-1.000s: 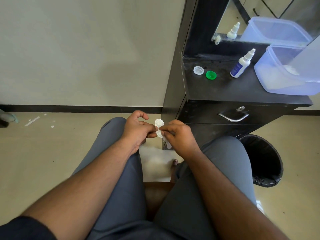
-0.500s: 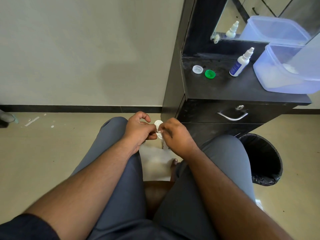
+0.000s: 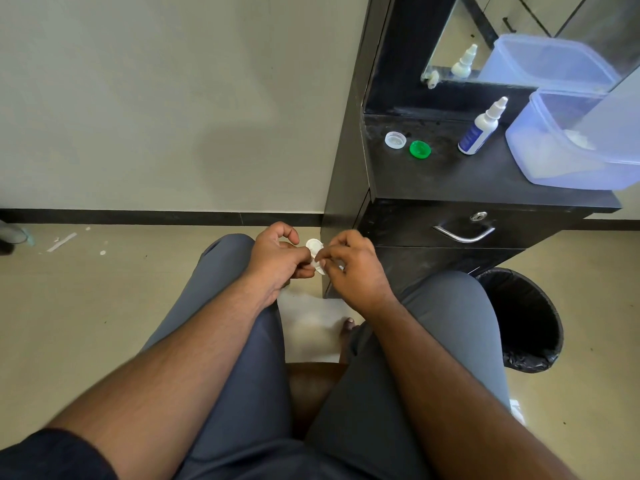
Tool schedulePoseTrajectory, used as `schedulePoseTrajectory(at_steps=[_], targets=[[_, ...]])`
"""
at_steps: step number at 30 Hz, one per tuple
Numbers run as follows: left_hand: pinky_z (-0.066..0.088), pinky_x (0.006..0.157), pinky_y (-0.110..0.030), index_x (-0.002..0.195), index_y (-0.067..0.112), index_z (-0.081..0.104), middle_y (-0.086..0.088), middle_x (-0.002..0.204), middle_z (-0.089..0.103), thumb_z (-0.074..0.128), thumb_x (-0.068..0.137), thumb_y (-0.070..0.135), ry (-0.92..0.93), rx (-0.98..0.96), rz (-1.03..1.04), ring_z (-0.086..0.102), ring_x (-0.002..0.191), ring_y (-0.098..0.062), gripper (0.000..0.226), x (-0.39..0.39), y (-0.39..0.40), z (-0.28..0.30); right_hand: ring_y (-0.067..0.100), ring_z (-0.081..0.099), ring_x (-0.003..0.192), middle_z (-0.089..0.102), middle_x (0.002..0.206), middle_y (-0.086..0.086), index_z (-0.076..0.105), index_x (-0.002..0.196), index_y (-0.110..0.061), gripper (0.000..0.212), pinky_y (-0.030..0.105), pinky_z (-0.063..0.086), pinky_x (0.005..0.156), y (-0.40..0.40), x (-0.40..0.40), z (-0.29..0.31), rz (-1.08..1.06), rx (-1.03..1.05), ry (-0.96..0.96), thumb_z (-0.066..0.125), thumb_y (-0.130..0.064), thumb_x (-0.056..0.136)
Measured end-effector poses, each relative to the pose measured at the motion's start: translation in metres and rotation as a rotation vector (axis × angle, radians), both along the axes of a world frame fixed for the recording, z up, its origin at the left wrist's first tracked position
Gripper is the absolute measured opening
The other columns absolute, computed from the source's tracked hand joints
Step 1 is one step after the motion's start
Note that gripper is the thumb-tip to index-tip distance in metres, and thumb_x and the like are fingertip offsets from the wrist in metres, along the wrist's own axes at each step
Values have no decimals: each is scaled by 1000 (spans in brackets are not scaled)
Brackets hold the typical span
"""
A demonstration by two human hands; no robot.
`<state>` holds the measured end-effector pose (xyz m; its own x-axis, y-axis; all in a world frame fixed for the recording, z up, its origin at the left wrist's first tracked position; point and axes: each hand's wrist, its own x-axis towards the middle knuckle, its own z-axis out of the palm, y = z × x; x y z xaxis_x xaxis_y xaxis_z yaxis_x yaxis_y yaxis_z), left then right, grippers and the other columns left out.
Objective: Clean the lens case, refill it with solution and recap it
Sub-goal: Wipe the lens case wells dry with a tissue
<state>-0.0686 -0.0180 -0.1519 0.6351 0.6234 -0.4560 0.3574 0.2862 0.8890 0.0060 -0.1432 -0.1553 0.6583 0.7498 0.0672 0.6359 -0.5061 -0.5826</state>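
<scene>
Lens case [image 3: 316, 252]: pinched between left hand [image 3: 277, 261] and right hand [image 3: 353, 268].
Caps: white cap [image 3: 395, 139], green cap [image 3: 419, 148] laid far right.

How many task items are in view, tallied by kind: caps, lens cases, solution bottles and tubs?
Caps: 2, the white cap and the green cap
Lens cases: 1, the lens case, held between both hands
Solution bottles: 1, the solution bottle
Tubs: 1, the clear tub
Total: 5, mirror reflections excluded

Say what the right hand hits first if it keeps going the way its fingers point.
The right hand has its fingers pointing left at the lens case, which they already pinch. Past the case, the left hand comes next, though depth is hard to judge.
</scene>
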Motion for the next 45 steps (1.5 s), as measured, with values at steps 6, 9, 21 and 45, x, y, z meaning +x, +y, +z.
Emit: schedulePoseTrajectory(at_steps=[6, 9, 21, 45], targets=[[56, 47, -29, 82, 9, 48, -24, 72, 58, 59, 77, -16, 0, 15, 6, 59, 44, -23, 28, -1, 0, 1, 20, 40, 108, 53, 115, -2, 74, 97, -24, 14, 32, 29, 85, 0, 0, 1, 41, -69, -161, 65, -23, 87], [55, 46, -29, 80, 10, 48, -25, 75, 59, 58, 76, -16, -7, 20, 3, 59, 45, -24, 28, 0, 1, 0, 18, 37, 110, 51, 114, -5, 73, 97, -28, 13, 31, 21, 84, 0, -1, 2, -36, -78, -195, 65, -27, 87], [52, 45, -25, 77, 10, 48, -24, 71, 61, 58, 76, -17, -30, 4, 40, 60, 45, -23, 28, 0, 2, -2, 14, 53, 93, 64, 97, 1, 70, 108, -14, 21, 24, 43, 78, -1, -2, 7, 34, -51, -93, 54, -15, 93], [49, 41, -23, 70, 12, 46, -18, 66, 54, 54, 75, -17, -38, -44, 109, 53, 39, -19, 30, 3, 5, -3, 18, 52, 90, 64, 93, 0, 72, 103, -16, 19, 34, 46, 76, 3, -2, 1, 12, -31, -221, 61, -12, 88]])
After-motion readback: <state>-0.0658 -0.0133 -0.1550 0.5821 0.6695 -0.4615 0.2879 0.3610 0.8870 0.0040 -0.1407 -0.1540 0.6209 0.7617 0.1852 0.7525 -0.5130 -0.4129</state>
